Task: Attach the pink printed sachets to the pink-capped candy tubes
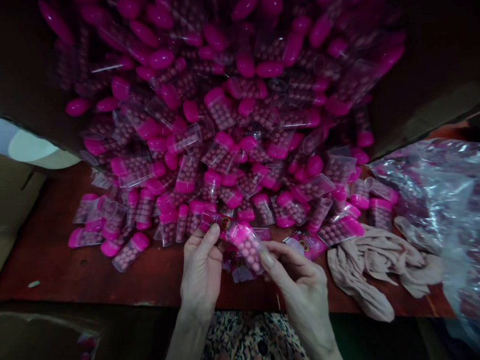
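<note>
Between thumb and fingers, my left hand [201, 268] pinches a printed pink label [217, 221]. My right hand [299, 287] grips a small clear container [248, 248] with a bright pink cap, filled with round pink balls. Its cap points up and left, towards the label; whether the two touch I cannot tell. Below them on the table lie more printed labels [237, 266], partly hidden by my hands. Another pink label [308, 244] lies just beyond my right hand.
A large heap of similar capped containers [222, 108] spills forward between dark side walls onto the reddish table [102, 277]. To the right are a crumpled beige cloth [371, 263] and clear plastic bags [455, 208]. A white round object [36, 149] stands at the left.
</note>
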`<state>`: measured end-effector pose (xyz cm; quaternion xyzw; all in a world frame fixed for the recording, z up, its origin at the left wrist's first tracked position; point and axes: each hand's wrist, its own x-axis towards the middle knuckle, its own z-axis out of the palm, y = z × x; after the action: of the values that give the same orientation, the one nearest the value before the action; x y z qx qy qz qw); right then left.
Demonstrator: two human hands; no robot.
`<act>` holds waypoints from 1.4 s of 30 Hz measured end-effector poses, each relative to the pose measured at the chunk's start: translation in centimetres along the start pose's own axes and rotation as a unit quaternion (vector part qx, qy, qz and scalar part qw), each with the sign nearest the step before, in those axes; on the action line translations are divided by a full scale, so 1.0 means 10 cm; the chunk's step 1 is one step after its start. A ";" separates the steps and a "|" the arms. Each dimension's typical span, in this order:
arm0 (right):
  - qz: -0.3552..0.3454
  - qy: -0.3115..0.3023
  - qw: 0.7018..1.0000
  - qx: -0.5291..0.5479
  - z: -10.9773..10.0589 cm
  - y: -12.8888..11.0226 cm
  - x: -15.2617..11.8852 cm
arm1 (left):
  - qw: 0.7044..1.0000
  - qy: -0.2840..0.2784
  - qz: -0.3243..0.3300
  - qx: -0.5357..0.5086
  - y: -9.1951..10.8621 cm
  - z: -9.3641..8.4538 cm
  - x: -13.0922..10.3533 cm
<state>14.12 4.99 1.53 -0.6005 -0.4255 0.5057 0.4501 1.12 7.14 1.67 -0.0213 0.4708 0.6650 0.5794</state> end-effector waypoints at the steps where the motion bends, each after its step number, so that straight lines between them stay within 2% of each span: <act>1: 0.011 -0.006 1.000 0.018 -0.01 0.01 0.02 | 1.000 -0.003 -0.002 0.003 -0.01 0.00 0.00; 4: 0.024 -0.018 0.999 0.043 -0.02 0.05 0.04 | 1.000 -0.006 -0.008 0.010 -0.03 0.01 0.00; 6: 0.005 -0.008 1.000 0.021 -0.01 0.08 0.03 | 1.000 0.000 -0.008 0.014 -0.05 0.01 -0.01; 10: -0.102 0.030 0.992 -0.070 0.04 0.12 -0.04 | 1.000 0.007 0.001 0.030 -0.08 0.01 -0.02; 13: -0.155 0.046 0.982 -0.093 0.08 0.13 -0.08 | 0.999 -0.018 -0.003 0.039 -0.09 0.01 -0.03; 15: -0.135 0.044 0.987 -0.073 0.10 0.15 -0.08 | 0.998 -0.037 -0.006 0.045 -0.09 0.02 -0.04; 20: -0.014 0.001 0.999 0.038 0.08 0.19 -0.04 | 0.998 -0.049 -0.017 0.037 -0.08 0.00 -0.02; 22: -0.024 -0.004 0.999 0.044 0.08 0.18 -0.04 | 0.998 -0.059 -0.021 0.028 -0.07 -0.01 -0.01; 26: -0.096 0.006 0.995 -0.018 0.11 0.15 -0.07 | 0.995 -0.085 -0.030 0.039 -0.06 -0.04 -0.01; 29: -0.112 0.015 0.993 -0.032 0.13 0.15 -0.08 | 0.994 -0.100 -0.027 0.043 -0.06 -0.03 -0.02; 33: -0.124 0.032 0.991 -0.035 0.16 0.17 -0.08 | 0.993 -0.101 -0.027 0.058 -0.06 0.00 -0.04; 37: -0.168 0.054 0.983 -0.046 0.19 0.15 -0.07 | 0.993 -0.095 -0.035 0.066 -0.07 0.03 -0.03; 39: -0.139 0.050 0.989 -0.018 0.21 0.14 -0.06 | 0.995 -0.082 -0.030 0.053 -0.07 0.03 -0.02; 42: -0.040 0.022 0.995 0.094 0.21 0.14 -0.01 | 0.997 -0.066 -0.022 0.024 -0.06 0.05 -0.01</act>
<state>12.06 4.82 0.04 -0.5492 -0.3900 0.5117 0.5334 1.85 7.30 1.67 0.0260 0.4474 0.6401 0.6241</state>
